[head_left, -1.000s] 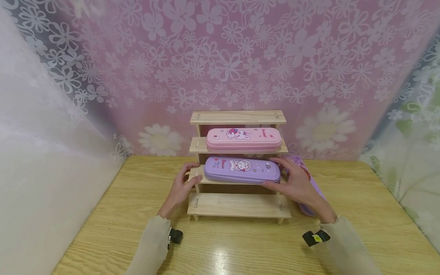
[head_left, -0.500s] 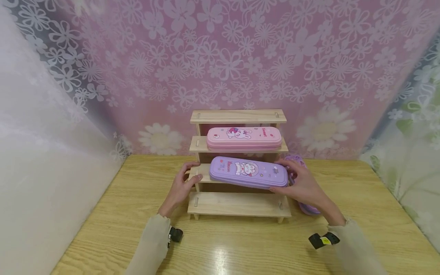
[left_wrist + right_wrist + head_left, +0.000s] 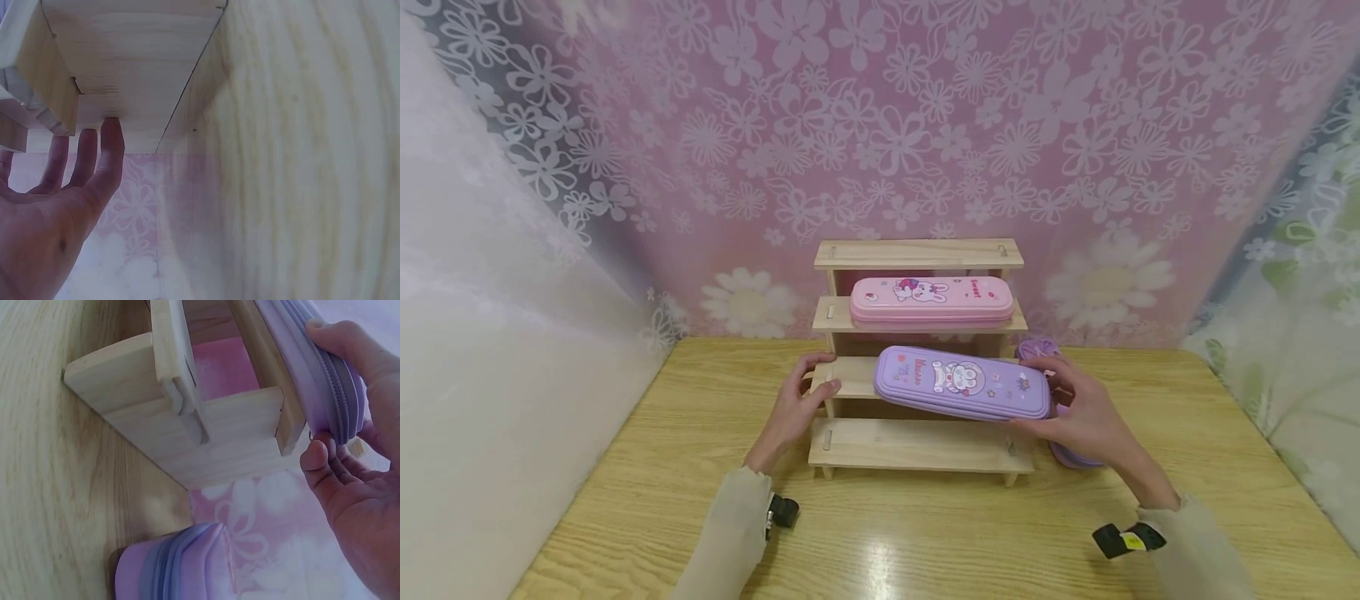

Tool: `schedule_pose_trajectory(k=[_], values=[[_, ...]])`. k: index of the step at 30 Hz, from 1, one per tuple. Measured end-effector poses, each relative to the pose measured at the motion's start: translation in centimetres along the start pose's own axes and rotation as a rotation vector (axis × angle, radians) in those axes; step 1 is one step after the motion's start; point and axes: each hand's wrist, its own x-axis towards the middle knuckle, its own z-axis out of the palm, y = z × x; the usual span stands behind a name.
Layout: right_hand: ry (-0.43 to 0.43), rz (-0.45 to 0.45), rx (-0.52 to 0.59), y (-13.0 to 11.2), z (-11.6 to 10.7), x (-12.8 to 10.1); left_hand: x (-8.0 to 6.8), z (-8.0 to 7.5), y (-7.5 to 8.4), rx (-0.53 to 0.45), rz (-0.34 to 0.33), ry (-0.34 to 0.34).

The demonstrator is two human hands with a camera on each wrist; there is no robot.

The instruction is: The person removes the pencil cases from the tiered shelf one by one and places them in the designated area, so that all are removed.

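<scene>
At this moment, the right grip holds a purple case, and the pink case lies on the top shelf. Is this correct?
Not the shelf: the head view shows the pink case on the second shelf from the top. The right grip does hold a purple case.

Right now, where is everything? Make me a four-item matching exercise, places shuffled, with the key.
1. Pink oblong zippered case
2. Purple oblong zippered case, cartoon print showing
3. Purple case mostly hidden in the head view
4. Left hand

A. On the yellowish wooden table, right of the four-step pale wooden stand
B. At the stand's left end
C. Second step from the top
D. In the right hand

Pairs: 1-C; 2-D; 3-A; 4-B
</scene>
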Motion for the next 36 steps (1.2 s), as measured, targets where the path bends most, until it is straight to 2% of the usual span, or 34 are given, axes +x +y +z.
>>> schedule_pose_trajectory(k=[7, 14, 22, 36], values=[[0.031, -0.018, 0.032, 0.9, -0.6, -0.8, 0.0, 0.0, -0.2, 0.003, 0.017, -0.007], [0.037, 0.022, 0.060, 1.4, -1.7, -1.7, -0.1, 0.0, -0.1, -0.002, 0.010, -0.004], [0.048, 0.012, 0.083, 2.6, -3.3, -2.8, 0.0, 0.0, 0.0, -0.008, 0.010, 0.001], [0.126, 0.005, 0.125, 4.3, -6.4, -4.9, -0.1, 0.0, 0.0, -0.017, -0.007, -0.004]])
